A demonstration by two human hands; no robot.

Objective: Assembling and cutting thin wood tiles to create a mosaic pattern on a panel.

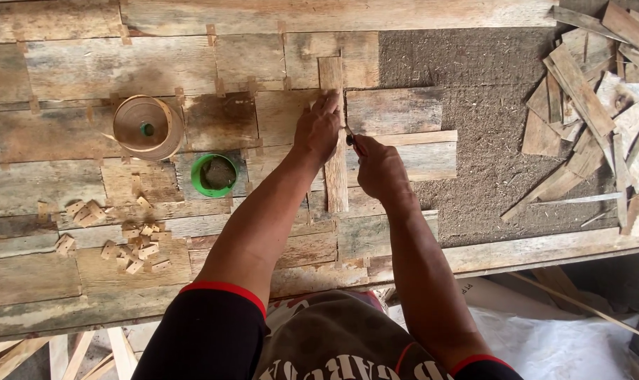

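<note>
both hands (318, 131) (380, 167) on wood strip (336, 176)

A green ring of tape (214, 175) lies flat on the table (66, 274), which is patched together from weathered veneer sheets. Just up and to the left of the ring sits a coil of thin brown veneer strip (148, 127), standing on its edge. Below and to the left of the ring, small cut wood chips (133, 250) lie scattered. Far to the right of the ring, loose veneer offcuts (594, 105) are heaped on a rough dark board (474, 77).
</note>
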